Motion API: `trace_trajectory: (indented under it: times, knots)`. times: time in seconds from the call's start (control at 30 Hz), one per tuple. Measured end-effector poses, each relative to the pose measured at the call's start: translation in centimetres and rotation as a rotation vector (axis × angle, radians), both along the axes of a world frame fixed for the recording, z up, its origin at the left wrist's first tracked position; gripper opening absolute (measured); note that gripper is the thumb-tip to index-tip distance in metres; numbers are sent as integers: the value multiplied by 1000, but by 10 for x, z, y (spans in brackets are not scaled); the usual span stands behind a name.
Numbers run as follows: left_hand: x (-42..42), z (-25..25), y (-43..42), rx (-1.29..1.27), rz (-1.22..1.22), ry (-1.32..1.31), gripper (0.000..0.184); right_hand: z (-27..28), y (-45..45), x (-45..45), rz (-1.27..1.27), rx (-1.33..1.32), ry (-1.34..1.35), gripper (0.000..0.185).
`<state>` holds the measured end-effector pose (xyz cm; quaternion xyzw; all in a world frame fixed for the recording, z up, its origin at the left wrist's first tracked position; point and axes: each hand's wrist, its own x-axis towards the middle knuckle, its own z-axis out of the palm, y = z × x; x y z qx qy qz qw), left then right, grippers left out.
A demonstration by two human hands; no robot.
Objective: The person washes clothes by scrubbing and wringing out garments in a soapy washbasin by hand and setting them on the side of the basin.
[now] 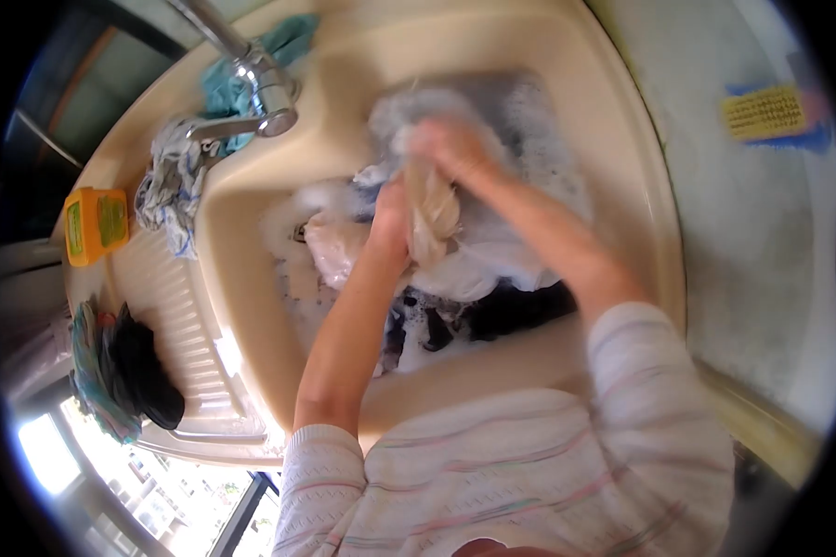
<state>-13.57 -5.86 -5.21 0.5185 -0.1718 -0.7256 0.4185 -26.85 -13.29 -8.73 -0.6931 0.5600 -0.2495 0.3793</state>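
Observation:
A wet cream-coloured cloth (433, 218) stretches between my hands over the soapy water of the sink (636, 213). My left hand (395, 212) is closed on its left side, the fingers mostly hidden by the fabric. Farther up, my right hand (450, 148) is closed at the cloth's upper end; motion blurs it and white foam surrounds it. Below the hands a white cloth (464, 274) floats in suds. To the left a pale pink wet fabric (334, 246) bulges out of the water, and dark fabric (520, 311) lies at the near side of the basin.
A chrome tap (271, 97) stands at the back left, with a teal cloth (228, 88) behind it. On the ribbed drainboard (181, 325) are a crumpled patterned cloth (172, 176), an orange container (96, 226) and dark garments (139, 367). A yellow-and-blue sponge (766, 113) lies at right.

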Motion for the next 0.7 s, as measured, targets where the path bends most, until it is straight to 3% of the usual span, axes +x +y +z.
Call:
trace_trajectory:
  times: [0.03, 0.07, 0.1, 0.17, 0.27, 0.33, 0.4, 0.57, 0.63, 0.7]
  knots:
    - [2, 13, -8, -90, -76, -72, 38, -11, -15, -21, 37, -303, 358, 20]
    - [4, 16, -18, -178, -142, -138, 38, -6, -24, -45, -18, -234, 355, 25]
    - [11, 6, -32, -271, -227, -352, 37, 30, -26, -58, -160, 107, 343, 31]
    - [37, -17, -54, -434, -414, -809, 37, 18, -53, -103, -282, -116, 600, 38]
    - [74, 30, -29, -544, -704, -1153, 39, 63, -26, -77, -206, -301, 899, 53]
    - [89, 42, -18, -545, -988, -1319, 52, 48, -12, -52, 112, -451, 500, 62]
    - [94, 52, 3, -551, -1146, -1502, 60, 49, 27, -3, 312, -424, 613, 62]
    - [107, 53, 18, -485, -1217, -1643, 69, -5, 18, -32, 399, -438, 777, 55]
    - [112, 46, 11, -460, -1143, -1573, 67, 10, 2, -57, 260, -131, 856, 50]
    - [115, 24, 4, -482, -992, -1405, 63, 21, 2, -64, 101, 16, 958, 48]
